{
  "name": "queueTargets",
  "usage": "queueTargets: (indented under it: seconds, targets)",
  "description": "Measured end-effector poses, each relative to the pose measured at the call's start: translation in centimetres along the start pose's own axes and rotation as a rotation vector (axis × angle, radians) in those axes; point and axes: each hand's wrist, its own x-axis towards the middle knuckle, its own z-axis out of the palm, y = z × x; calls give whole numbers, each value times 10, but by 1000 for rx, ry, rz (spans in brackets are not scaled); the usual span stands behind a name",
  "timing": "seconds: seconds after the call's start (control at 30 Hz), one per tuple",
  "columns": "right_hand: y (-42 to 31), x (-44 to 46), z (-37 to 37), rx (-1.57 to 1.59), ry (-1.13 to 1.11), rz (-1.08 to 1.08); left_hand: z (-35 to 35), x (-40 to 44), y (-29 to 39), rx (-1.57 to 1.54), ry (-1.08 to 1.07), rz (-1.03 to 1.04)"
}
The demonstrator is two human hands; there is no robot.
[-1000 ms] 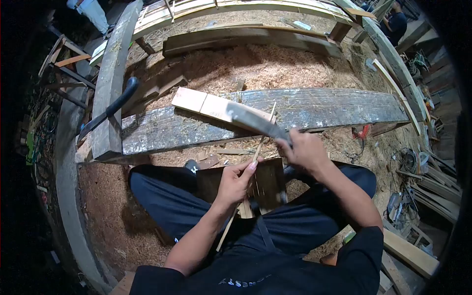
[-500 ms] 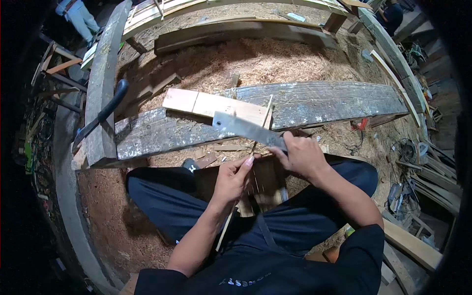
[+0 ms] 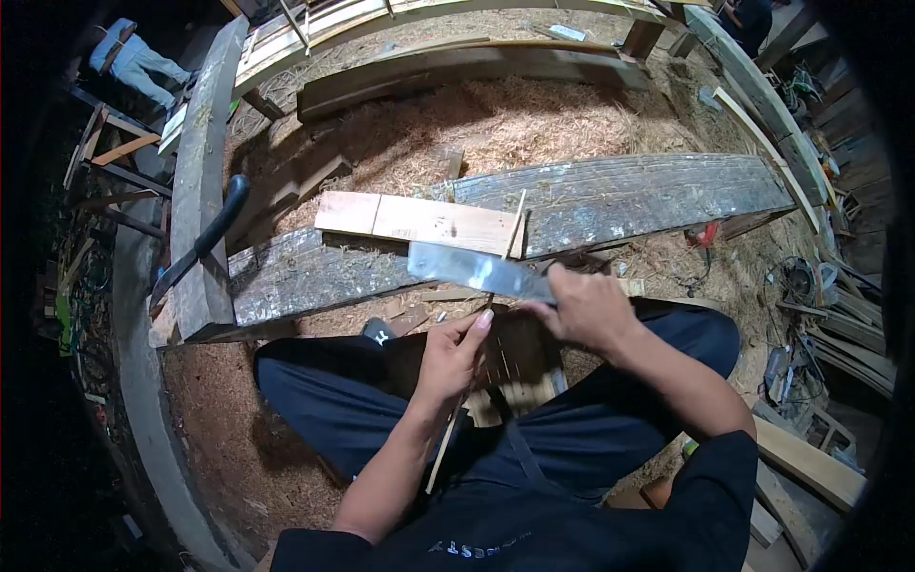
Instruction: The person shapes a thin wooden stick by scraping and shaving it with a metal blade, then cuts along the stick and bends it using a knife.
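Observation:
My left hand (image 3: 450,360) pinches a thin wooden stick (image 3: 516,225) between thumb and fingers. Its lower end comes out below that hand toward my lap, and its far end rests on a pale wooden block (image 3: 438,221). In my right hand (image 3: 595,307) is a broad-bladed cleaver (image 3: 467,270), the blade pointing left and crossing the stick just beyond my left fingers. Whether the edge touches the stick, I cannot tell. The block, with a dark line across it, lies on a weathered plank (image 3: 648,205).
A black-handled saw or long knife (image 3: 221,224) rests on the left beam (image 3: 198,153). Shavings (image 3: 534,119) cover the ground. Lumber scraps (image 3: 853,334) and cords lie at right. A person (image 3: 138,62) is at upper left, another (image 3: 748,24) at upper right.
The cleaver has come down slightly toward my left hand, its blade turned and catching more light. Both hands keep their holds. The person at upper left shows more of their body.

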Motion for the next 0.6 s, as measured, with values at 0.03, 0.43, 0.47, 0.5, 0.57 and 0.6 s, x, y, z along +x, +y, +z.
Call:
queueTargets:
  seconds: [0.03,0.43,0.47,0.5,0.57,0.6]
  targets:
    - [-1,2,1,12,-2,2,-1,0,2,8,5,-8]
    - [-5,6,-3,66,-63,46,-1,-3,7,-15,-31,-35]
    - [-7,7,-1,75,-71,47,-1,-3,6,-15,-20,-42]
    - [-7,10,-3,55,-7,40,1,-2,5,-21,-14,-41]
    - [-4,9,-5,28,75,53,5,1,13,33,-21,-28]
    - [-3,6,-3,32,81,37,5,-2,13,11,-28,-49]
